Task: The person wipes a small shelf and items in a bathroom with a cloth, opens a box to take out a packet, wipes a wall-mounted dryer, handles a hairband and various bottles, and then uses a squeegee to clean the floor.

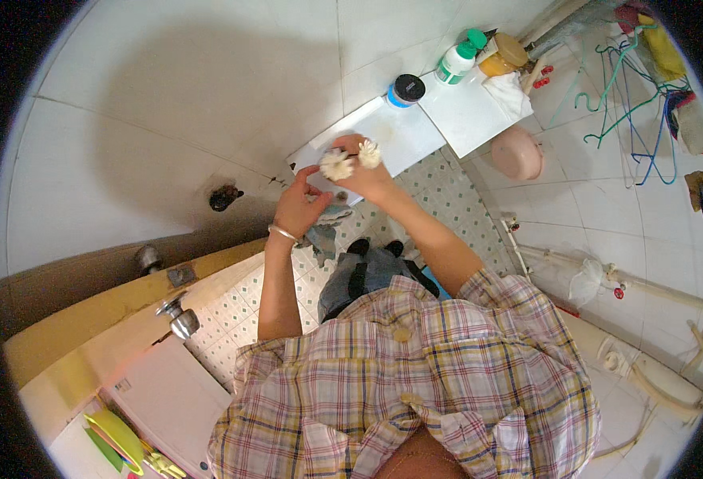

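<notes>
Two cream-white flower-like heads with thin petals, one (336, 164) on the left and one (369, 154) on the right, show at my right hand (370, 178). That hand is curled around them over the white shelf (414, 129); their stems or handles are mostly hidden. My left hand (300, 206), with a pale bangle (283, 233) on its wrist, is just left of the left head. Its thumb and index finger are apart and nothing shows between them. Whether a fingertip touches the petals is unclear.
On the shelf's back edge stands a blue jar (406, 91) with a black lid. Further right are a green-topped white bottle (456, 63) and a white cloth (509, 96). A grey cloth (325, 236) hangs below my hands. A door knob (183, 323) juts at lower left.
</notes>
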`<state>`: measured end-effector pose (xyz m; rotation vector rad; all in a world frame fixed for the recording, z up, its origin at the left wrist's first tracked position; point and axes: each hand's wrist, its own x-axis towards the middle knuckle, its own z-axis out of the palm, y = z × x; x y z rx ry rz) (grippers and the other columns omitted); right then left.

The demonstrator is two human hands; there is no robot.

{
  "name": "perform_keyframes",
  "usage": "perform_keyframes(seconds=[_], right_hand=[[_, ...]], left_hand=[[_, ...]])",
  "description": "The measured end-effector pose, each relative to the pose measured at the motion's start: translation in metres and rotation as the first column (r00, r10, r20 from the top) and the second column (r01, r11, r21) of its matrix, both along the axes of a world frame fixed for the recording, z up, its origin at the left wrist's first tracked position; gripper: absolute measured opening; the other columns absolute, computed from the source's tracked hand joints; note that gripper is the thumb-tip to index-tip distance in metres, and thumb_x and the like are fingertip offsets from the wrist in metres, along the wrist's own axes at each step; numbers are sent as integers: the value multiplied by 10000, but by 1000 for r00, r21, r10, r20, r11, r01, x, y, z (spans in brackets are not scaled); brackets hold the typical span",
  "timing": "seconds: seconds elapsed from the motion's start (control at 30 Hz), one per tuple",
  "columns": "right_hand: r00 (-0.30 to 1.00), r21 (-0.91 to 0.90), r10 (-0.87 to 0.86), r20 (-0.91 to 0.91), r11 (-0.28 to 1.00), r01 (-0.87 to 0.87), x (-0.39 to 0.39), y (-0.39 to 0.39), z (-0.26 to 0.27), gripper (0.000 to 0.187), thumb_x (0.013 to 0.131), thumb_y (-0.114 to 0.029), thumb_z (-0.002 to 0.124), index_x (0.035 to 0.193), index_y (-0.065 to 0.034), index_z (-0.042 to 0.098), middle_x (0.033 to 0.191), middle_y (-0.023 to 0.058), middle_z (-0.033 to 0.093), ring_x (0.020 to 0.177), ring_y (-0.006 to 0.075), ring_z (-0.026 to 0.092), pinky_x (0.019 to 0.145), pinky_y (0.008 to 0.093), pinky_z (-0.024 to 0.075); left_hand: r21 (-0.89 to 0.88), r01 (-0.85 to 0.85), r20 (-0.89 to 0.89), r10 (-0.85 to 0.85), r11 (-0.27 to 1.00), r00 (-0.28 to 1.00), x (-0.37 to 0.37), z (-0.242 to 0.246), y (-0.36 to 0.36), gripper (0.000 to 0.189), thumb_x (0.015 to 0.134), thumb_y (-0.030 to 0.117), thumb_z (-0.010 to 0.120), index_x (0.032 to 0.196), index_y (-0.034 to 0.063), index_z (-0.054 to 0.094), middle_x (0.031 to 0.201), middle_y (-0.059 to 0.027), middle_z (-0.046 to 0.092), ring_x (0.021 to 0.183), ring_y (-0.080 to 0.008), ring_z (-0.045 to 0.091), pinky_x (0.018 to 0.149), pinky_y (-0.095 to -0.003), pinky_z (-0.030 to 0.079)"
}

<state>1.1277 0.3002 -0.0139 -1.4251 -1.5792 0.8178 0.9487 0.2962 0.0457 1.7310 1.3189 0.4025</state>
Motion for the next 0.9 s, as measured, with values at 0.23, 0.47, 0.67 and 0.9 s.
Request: perform_keyframes(seconds=[0.23, 0.47, 0.67, 0.9], right_hand=[[870, 144, -469, 152, 881, 450, 147, 5, 47, 502, 647, -222, 765, 1040, -19, 528, 977, 123, 602, 894, 250, 585, 786, 348, 482], [826, 267, -371, 424, 923, 278, 200, 72, 9, 540, 645, -238, 751, 1092, -29, 531, 1017, 165, 562, 945, 315, 542, 817, 371, 450], [828, 228, -555, 77, 819, 527, 187, 64, 3, 484, 649, -122, 741, 1039, -23, 472, 993, 163, 482, 810, 272, 548, 738, 338, 475], [854, 127, -520, -1, 847, 516, 127, 46, 7, 340, 648, -148, 740, 834, -40, 477, 747, 76, 510, 652, 185, 526, 596, 305, 449]], left_hand=[[24, -27, 104, 25, 999, 994, -18, 3, -25, 529, 756, 198, 673, 1227, 73, 468, 766, -93, 631, 751, -190, 614, 730, -310, 474], [57, 14, 164, -23, 998, 986, -14, -19, -44, 511, 758, 229, 678, 1214, 91, 493, 753, -70, 633, 709, -209, 607, 723, -324, 471], [10, 65, 79, -66, 998, 995, 1, 5, -46, 477, 780, 158, 668, 1217, 69, 499, 793, -62, 626, 761, -141, 598, 715, -293, 480], [23, 56, 111, -58, 998, 992, -9, -11, -55, 468, 785, 225, 651, 1212, 105, 499, 737, -56, 630, 691, -203, 605, 680, -313, 472]])
